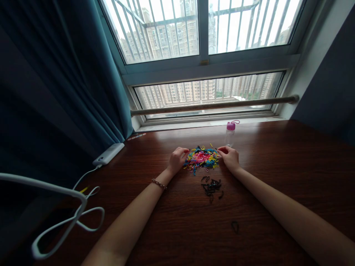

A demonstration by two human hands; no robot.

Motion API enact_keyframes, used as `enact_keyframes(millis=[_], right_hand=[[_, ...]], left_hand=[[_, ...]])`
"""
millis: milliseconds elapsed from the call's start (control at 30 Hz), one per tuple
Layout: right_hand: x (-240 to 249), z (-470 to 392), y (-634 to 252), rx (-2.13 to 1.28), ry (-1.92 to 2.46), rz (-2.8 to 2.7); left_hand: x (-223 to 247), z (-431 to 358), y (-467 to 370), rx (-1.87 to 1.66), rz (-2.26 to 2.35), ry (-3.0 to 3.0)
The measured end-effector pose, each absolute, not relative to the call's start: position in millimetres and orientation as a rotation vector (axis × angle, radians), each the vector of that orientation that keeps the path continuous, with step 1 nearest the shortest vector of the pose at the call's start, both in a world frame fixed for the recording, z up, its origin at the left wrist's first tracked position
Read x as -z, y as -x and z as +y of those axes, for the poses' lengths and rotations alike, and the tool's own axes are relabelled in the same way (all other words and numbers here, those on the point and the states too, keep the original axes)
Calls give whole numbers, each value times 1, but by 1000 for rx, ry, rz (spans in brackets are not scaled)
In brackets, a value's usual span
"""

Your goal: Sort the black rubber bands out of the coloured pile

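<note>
The colourful pile [201, 158] sits mid-surface [266, 159] between two hands, left [177, 160] and right [229, 158], their fingertips pinched at its edges, the grip's contents too small to tell. Bare wood lies wide to either side; nearer are one black cluster [212, 186] and one lone black loop [235, 226], with one bottle [230, 135] behind.

Glossy brown wood tabletop [263, 147]; bottle [230, 136] of clear, probably smooth plastic.

Blue curtain [91, 74] at left, barred window [166, 33], pale daylight, high-rises outside, glossy reddish-brown wooden tabletop [277, 155]
</note>
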State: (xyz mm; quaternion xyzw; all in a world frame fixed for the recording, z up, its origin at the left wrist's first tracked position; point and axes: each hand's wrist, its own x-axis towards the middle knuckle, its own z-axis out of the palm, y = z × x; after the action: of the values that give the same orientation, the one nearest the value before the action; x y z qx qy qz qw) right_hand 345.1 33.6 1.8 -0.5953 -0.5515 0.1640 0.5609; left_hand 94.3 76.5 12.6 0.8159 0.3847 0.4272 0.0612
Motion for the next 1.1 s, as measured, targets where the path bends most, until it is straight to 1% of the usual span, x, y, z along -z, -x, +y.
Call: enact_keyframes(millis=[167,300,400,467,733,967,1033,1100], right_hand=[[5,40,-349,-464,1381,-1276],[7,42,-350,-529,1339,-1254],[5,41,-349,-536,1333,-1261],[3,39,-348,-532,1336,-1270],[-2,37,-344,-561,1293,-1255],[-20,27,-336,-937,1057,-1180],[-28,22,-335,-1037,999,-1202],[-36,16,-334,-1174,954,-1354]], left_hand=[[-25,49,-112,-1191,869,-2594],[-31,23,-130,-942,556,-2740],[-33,13,-135,-789,439,-2831],[-33,12,-135,-749,425,-2847],[-35,23,-127,-908,564,-2703],[-34,25,-127,-1018,545,-2613],[-33,28,-126,-1085,621,-2581],[-30,33,-124,-1153,742,-2562]])
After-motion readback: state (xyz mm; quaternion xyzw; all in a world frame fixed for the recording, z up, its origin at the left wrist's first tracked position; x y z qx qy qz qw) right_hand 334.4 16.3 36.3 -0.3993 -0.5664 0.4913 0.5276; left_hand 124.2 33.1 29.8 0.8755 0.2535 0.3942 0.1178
